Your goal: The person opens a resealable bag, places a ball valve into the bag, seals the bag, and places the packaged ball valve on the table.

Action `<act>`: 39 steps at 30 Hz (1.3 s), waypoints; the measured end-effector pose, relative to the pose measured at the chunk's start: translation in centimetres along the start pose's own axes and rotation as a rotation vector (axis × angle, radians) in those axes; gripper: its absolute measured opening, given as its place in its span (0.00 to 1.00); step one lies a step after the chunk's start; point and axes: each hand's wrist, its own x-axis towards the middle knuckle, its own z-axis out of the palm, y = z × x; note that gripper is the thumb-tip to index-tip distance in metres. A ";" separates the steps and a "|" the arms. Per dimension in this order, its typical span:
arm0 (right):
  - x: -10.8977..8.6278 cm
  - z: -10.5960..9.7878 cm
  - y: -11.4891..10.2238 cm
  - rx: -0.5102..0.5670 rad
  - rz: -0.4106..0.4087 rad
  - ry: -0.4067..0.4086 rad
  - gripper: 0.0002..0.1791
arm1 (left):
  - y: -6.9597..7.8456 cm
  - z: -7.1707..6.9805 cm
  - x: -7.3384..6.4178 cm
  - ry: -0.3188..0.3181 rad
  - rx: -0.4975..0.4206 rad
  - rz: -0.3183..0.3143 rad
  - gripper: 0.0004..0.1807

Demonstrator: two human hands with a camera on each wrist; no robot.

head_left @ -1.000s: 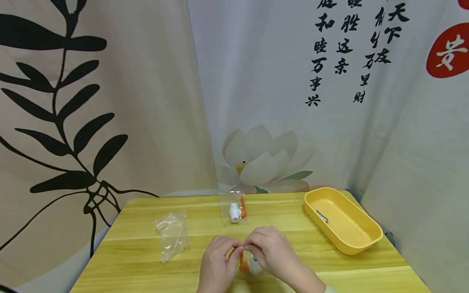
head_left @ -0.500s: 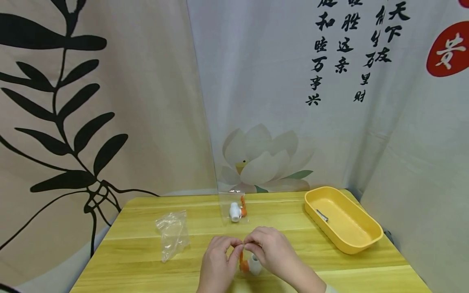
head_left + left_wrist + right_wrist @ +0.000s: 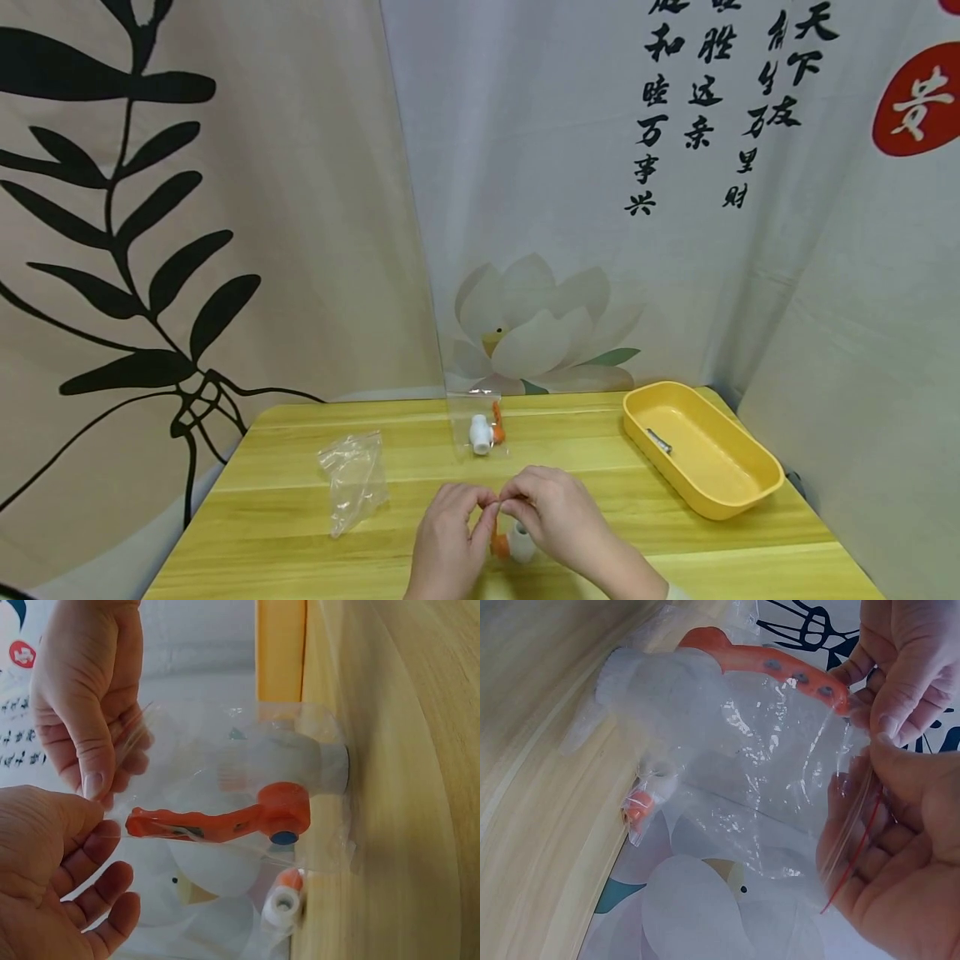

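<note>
a yellow rounded-corner plastic tray sits on the yellow wood-grain table, with a small silvery cylindrical object inside. left of the tray and nearer the person, a clear plastic zip bag with a red strip hangs from both hands; it contains a white plastic pipe fitting and an orange lever handle. the left hand and right hand each pinch its top edge between thumb and forefinger, fingertips meeting. left of the tray's far part lies a second clear bag with similar white and orange parts; farther left of the tray, a crumpled clear plastic bag.
</note>
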 end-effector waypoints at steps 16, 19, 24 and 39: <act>0.1 -0.1 0.0 0.017 -0.004 -0.017 0.07 | 0.1 0.0 -0.2 -0.006 0.017 0.000 0.10; 0.1 0.0 0.1 0.007 -0.024 -0.010 0.07 | 0.1 0.0 -0.1 -0.012 0.016 -0.012 0.09; 0.2 0.1 0.1 -0.031 -0.076 0.020 0.07 | 0.1 0.0 -0.1 0.020 0.008 -0.011 0.10; 0.1 0.4 -0.2 -0.112 -0.149 0.104 0.09 | 0.1 -0.5 -0.2 0.034 -0.038 -0.075 0.04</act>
